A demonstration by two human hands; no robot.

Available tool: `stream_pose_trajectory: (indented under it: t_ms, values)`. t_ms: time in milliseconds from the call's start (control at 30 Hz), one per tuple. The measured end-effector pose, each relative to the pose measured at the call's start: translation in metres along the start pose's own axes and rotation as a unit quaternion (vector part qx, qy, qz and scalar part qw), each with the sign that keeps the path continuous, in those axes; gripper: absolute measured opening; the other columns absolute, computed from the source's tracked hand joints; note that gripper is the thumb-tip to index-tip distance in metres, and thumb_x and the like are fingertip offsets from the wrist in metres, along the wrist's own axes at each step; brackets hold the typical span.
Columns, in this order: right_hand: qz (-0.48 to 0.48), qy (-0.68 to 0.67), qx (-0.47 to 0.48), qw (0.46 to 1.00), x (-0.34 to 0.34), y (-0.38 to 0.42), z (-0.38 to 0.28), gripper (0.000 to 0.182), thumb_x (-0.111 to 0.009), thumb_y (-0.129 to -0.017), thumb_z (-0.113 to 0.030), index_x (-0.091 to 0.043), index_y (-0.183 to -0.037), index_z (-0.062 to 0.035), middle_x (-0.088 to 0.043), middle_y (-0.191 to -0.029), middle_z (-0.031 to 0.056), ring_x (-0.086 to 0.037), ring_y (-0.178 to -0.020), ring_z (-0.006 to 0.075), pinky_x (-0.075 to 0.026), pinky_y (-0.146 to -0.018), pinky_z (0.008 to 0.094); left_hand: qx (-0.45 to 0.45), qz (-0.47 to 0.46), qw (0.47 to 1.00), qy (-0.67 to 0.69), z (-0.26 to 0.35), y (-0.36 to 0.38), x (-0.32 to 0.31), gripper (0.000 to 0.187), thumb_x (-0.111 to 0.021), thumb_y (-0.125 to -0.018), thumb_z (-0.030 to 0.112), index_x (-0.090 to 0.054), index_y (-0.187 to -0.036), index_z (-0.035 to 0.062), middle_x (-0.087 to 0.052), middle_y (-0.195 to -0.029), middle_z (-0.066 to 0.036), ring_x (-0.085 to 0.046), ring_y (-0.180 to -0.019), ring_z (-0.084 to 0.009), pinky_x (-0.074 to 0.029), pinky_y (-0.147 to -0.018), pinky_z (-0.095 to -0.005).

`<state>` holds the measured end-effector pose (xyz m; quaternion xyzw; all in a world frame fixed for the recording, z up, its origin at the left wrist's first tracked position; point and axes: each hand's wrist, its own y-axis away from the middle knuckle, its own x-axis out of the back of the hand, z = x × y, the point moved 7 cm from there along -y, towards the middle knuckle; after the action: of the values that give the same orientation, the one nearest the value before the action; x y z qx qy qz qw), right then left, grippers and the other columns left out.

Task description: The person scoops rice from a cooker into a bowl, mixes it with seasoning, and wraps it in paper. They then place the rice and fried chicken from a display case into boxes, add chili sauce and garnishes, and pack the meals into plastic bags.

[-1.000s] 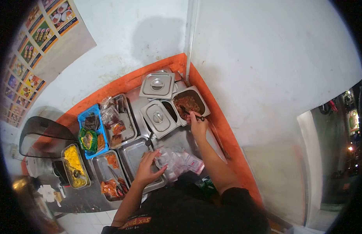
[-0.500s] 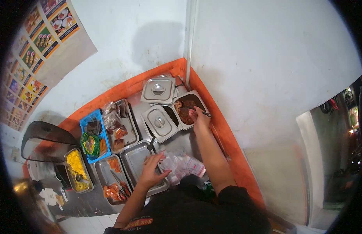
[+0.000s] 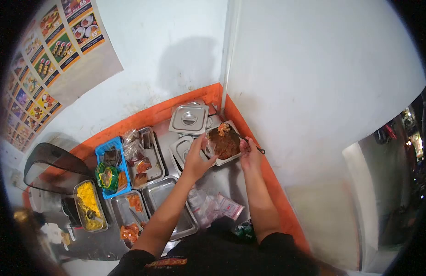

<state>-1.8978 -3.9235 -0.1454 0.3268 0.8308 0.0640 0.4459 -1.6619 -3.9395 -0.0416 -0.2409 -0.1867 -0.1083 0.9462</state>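
A steel food pan (image 3: 233, 159) of brown, saucy food (image 3: 226, 146) is between my two hands at the wall corner. On its left side, my left hand (image 3: 198, 158) grips the rim, thumb toward the near edge. My right hand (image 3: 250, 155) closes on the right rim, some fingers hidden beneath. A dark-handled serving spoon (image 3: 261, 151) lies across the pan, its handle sticking out past my right hand. Paler pieces sit at the pan's far end. Beside my left hand is a lidded steel pan (image 3: 180, 148).
Another steel lid (image 3: 189, 120) sits behind. Leftward are a steel tray (image 3: 163, 193), a tray of packets (image 3: 154, 162), a blue basket (image 3: 126, 177), a tray with orange food (image 3: 123, 211) and a yellow-food tray (image 3: 88, 198). Plastic bags (image 3: 206, 202) lie near my body. Orange-trimmed walls bound the counter.
My left hand has moved from above the plastic bags up to the pan's left side. My right hand has shifted from the spoon to the pan's right rim. The view has tilted slightly.
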Motion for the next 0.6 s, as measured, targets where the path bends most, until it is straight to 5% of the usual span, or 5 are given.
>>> stream_pose_trajectory:
  t_ms: [333,600]
  values:
    - [-0.021,0.002,0.046,0.999,-0.036,0.041,-0.054,0.025,-0.059,-0.099,-0.015,-0.06,-0.11,0.0066,-0.068,-0.09,0.0156,-0.067,-0.075,0.0192,-0.06,-0.069,0.0268,-0.004,0.028,1.0,0.006,-0.019,-0.067,-0.047,0.1,-0.087,-0.068,0.012,-0.03,-0.149,0.003,-0.061,-0.113,-0.015,-0.062,-0.098,-0.0249,-0.052,-0.088,-0.0342]
    - [-0.118,0.175,0.178,0.961,-0.042,0.064,-0.054,0.036,-0.062,-0.097,-0.016,-0.057,-0.121,0.0095,-0.069,-0.096,0.0191,-0.068,-0.078,0.0213,-0.059,-0.072,0.0319,-0.025,0.036,0.998,0.039,-0.011,-0.07,-0.047,0.104,-0.088,-0.067,0.016,-0.027,-0.151,0.0038,-0.063,-0.113,-0.017,-0.063,-0.1,-0.0284,-0.053,-0.088,-0.037]
